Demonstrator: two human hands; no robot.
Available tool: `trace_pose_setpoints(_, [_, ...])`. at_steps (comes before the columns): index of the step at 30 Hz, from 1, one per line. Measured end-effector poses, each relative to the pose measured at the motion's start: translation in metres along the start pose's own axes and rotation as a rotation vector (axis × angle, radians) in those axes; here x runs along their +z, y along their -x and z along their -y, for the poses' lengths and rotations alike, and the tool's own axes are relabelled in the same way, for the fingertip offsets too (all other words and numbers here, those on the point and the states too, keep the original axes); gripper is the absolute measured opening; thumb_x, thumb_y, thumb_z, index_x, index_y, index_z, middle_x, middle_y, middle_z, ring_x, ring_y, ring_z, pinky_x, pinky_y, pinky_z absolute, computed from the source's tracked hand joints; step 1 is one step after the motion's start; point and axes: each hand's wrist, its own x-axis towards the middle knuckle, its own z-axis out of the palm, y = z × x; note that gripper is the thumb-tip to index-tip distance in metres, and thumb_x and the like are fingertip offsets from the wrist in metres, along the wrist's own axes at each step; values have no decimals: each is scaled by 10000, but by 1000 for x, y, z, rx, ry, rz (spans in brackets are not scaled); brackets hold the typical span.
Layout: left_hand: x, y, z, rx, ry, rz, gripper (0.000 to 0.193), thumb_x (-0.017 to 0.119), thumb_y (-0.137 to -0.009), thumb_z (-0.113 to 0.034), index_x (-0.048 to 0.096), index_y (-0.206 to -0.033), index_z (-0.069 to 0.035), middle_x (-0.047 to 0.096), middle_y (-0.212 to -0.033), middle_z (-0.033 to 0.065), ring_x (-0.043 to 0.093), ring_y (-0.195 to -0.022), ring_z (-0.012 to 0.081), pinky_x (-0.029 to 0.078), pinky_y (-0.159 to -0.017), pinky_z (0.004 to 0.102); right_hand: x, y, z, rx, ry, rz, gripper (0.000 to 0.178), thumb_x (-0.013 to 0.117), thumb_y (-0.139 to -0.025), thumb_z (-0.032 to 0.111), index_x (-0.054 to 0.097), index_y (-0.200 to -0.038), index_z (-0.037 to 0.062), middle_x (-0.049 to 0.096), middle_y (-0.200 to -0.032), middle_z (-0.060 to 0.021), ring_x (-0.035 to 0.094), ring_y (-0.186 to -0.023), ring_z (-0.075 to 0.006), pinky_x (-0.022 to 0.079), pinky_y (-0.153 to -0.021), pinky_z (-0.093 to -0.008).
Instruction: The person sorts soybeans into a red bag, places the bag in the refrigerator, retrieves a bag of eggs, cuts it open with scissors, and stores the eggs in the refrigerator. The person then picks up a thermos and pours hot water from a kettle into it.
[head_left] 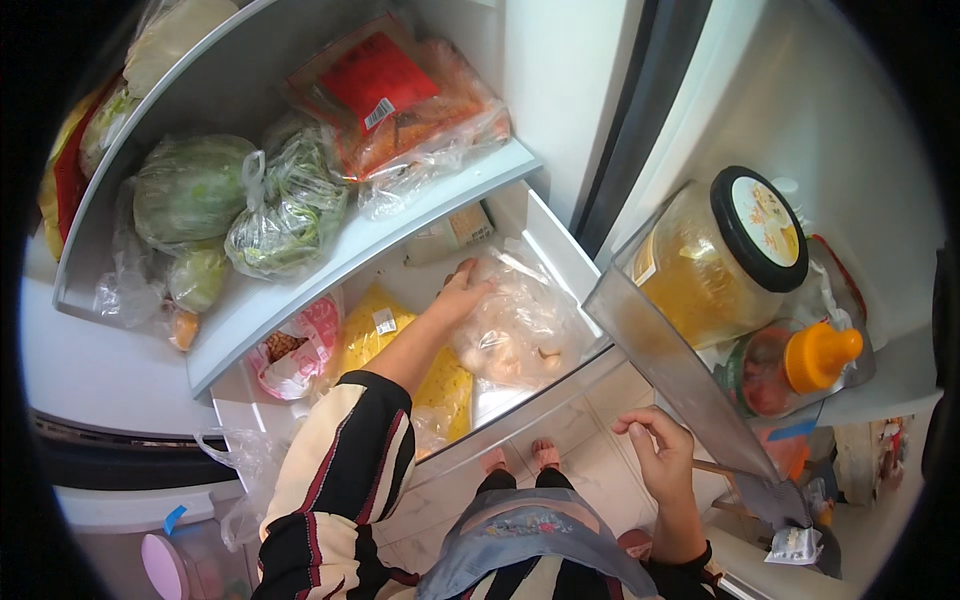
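My left hand [462,292] reaches into the pulled-out white fridge drawer [545,225]. Its bent fingers are at the top of a clear plastic bag [520,325] and seem to grip the film; the fingertips are partly hidden. Pale, roundish pieces that look like garlic bulbs show through that bag. Under my left forearm lies a yellow bag [375,330], and left of it a pink-and-white bag [300,350] with something brown inside. A carton-like pack [450,235] lies at the drawer's back. My right hand [658,452] hangs outside the drawer, fingers loosely curled and apart, holding nothing.
Above the drawer, a fridge shelf [400,260] carries bagged green vegetables [290,205] and a red-labelled pack [400,100]. On the right, the open door's rack [690,400] holds a black-lidded jar [710,255] and an orange-capped bottle [795,365]. A plastic bag [250,470] hangs at the drawer's left.
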Motion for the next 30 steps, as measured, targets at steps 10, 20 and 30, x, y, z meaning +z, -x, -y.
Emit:
trace_pose_setpoints(10, [-13,59,-47,-116,33,-51,660,510,-882,-417,337,-1390,-34,360,-1401,208,370,-1283,330,316,-1040,362,12,-12,12,-14,-19,62,126,528,-869,11,615,-953,-23,654,-868,-103,617,-838,-165,469,-782,-279])
trace_pose_setpoints(20, [-50,130,-150,354,-285,91,287,569,-879,-149,585,-1074,61,635,-998,119,567,-952,168,433,-846,284,15,21,10,-96,-28,49,103,541,-887,114,609,-884,37,616,-773,-100,617,-684,-223,477,-608,-324])
trace_pose_setpoints(30, [-43,269,-255,766,-591,-181,76,587,-825,-11,627,-784,39,612,-687,63,586,-658,162,446,-616,279,-11,86,11,-113,180,-336,462,533,-910,322,436,-562,33,412,-500,-159,429,-492,-376,339,-464,-427])
